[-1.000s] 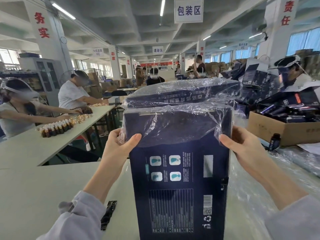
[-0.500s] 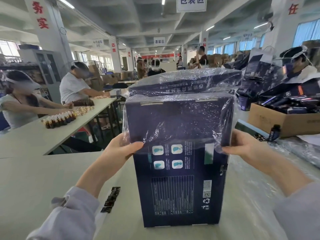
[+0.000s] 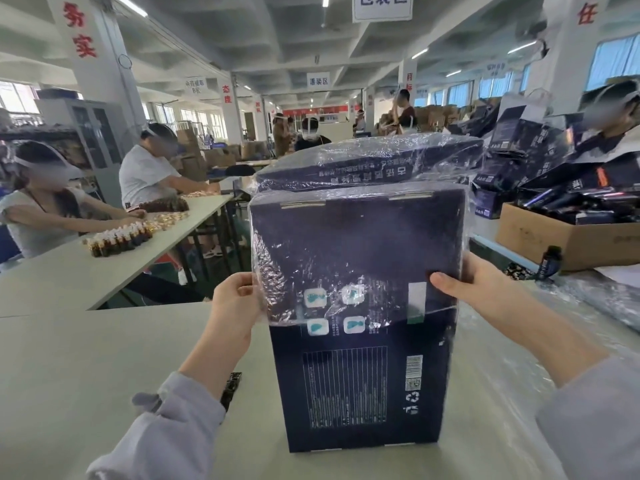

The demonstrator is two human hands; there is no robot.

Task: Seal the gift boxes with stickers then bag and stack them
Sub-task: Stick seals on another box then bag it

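Plastic bag (image 3: 356, 244) drawn lower over upright box (image 3: 360, 386) than before, edge now across icons. Left hand (image 3: 235, 303) and right hand (image 3: 478, 289) pinch bag sides.

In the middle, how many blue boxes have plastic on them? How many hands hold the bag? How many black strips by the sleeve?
Dark blue cardboard boxes under plastic: 2, upright box and flat box.
Hands holding the clear plastic bag: 2, left hand and right hand.
Black strip: 1.
Total: 5.
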